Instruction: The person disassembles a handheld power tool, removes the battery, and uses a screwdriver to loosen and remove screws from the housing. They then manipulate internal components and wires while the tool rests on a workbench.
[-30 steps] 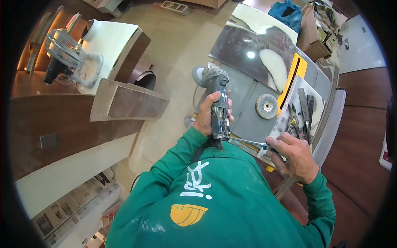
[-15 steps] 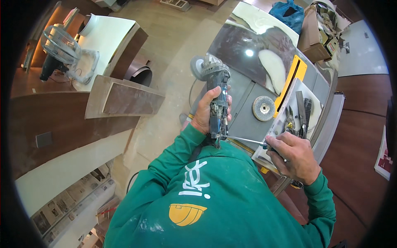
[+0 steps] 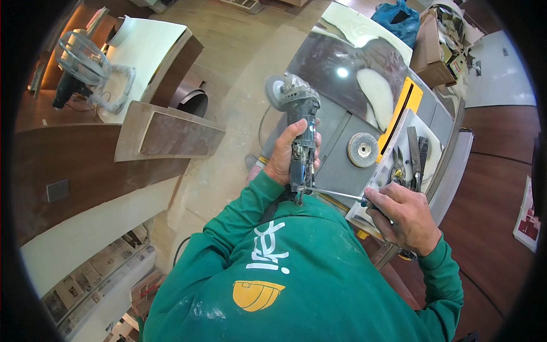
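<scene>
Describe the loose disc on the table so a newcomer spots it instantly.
Find the grey table right of the grinder. On it, left of the lower end of the yellow strip, lies the disc. Unlike the long tools nearby, it is round, with a brass-coloured centre.

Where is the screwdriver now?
In the head view, the screwdriver is right of centre, its handle in the right hand, its tip at the lower end of the grinder.

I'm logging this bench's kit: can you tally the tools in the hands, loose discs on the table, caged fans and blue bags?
Tools in the hands: 2 (grinder, screwdriver)
Loose discs: 1 (grey disc)
Caged fans: 1 (fan)
Blue bags: 1 (blue bag)
Total: 5
</scene>
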Available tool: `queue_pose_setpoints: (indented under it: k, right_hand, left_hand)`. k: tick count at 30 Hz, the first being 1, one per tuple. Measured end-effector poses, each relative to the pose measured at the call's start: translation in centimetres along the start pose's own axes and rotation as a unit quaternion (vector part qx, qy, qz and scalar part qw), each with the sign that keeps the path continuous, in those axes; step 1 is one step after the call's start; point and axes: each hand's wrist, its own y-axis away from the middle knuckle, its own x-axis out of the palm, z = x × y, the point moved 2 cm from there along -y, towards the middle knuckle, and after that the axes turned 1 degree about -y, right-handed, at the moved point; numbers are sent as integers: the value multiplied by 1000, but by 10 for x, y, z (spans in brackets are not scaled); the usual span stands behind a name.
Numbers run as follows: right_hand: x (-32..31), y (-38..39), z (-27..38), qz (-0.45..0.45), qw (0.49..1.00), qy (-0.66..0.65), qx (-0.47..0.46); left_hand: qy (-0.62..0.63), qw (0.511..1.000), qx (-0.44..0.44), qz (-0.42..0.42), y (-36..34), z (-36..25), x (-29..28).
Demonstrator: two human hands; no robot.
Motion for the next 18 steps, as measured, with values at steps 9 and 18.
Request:
queue_pose_setpoints:
  k: [9,18]
  right_hand:
    - [-1,-5,-2,30,990,98,-95]
    - [-7,-4,3,130,986,89,-55]
  left_hand:
    - [-4,999,1,-45,2,2,16]
    - [-21,998,-32,-44,1,9,8]
